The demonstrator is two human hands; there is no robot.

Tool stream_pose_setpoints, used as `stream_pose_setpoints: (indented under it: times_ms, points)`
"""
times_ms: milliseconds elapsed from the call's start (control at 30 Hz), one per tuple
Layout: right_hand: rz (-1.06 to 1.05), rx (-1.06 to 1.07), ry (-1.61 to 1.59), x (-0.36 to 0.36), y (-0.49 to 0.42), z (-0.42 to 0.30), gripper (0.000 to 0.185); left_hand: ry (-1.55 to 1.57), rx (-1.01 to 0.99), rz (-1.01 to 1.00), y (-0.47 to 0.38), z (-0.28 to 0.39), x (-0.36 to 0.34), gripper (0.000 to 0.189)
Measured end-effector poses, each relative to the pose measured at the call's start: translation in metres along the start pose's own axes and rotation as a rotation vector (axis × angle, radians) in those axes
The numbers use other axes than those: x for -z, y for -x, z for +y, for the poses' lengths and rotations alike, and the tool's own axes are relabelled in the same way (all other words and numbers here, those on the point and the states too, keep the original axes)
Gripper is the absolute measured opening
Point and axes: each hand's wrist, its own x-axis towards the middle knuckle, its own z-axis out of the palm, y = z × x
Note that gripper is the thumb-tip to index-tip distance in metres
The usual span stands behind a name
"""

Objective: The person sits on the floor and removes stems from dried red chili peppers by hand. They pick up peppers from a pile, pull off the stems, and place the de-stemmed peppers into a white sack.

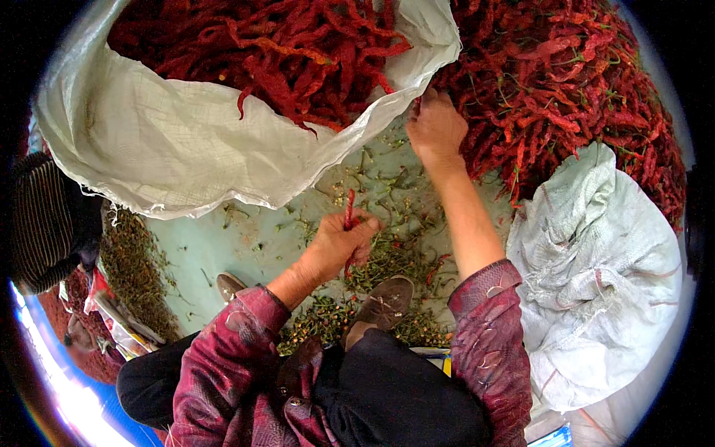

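Observation:
My left hand is closed around a dried red chili pepper, whose ends stick out above and below the fist. Farther forward, my right hand reaches between the rim of an open white woven sack and a large heap of red chilies. Its fingertips are partly hidden, with something dark red at them; whether it grips a chili is unclear. Many stemless-looking red chilies fill the sack. Loose green chili stems lie on the floor below my hands.
A crumpled white woven sack lies at the right, against the heap. My shoes stand among stems and seeds. Another pile of stems is at the left, beside a striped dark cloth and some plastic packaging.

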Motion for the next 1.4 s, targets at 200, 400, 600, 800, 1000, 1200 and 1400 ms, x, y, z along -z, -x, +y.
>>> stream_pose_setpoints:
  times_ms: [200,400,600,800,1000,1200,1400]
  points:
    - [-0.267,-0.250,-0.598,0.005,0.094,0.007,0.024,0.091,-0.141,0.150,-0.021,-0.010,0.009,0.027]
    - [-0.398,-0.404,-0.911,0.017,0.187,-0.011,0.017,-0.014,-0.149,0.131,-0.041,-0.024,0.001,0.022]
    - [-0.371,-0.346,-0.962,0.032,0.192,-0.013,0.016,0.080,-0.131,0.083,-0.037,-0.023,-0.012,0.019]
    - [-0.029,-0.179,-0.511,0.021,0.133,0.005,0.023,0.158,-0.157,0.105,-0.023,-0.015,-0.008,0.017]
    - [-0.005,-0.190,-0.079,0.011,0.053,0.003,0.032,-0.009,-0.105,0.152,-0.004,-0.016,-0.002,0.021]
    - [0.020,-0.095,-0.194,0.006,0.052,0.016,0.022,0.057,-0.055,0.191,-0.005,-0.022,0.003,0.020]
    - [-0.157,-0.170,-0.653,0.025,0.147,-0.008,0.014,0.093,-0.146,0.152,-0.022,-0.027,0.000,0.019]
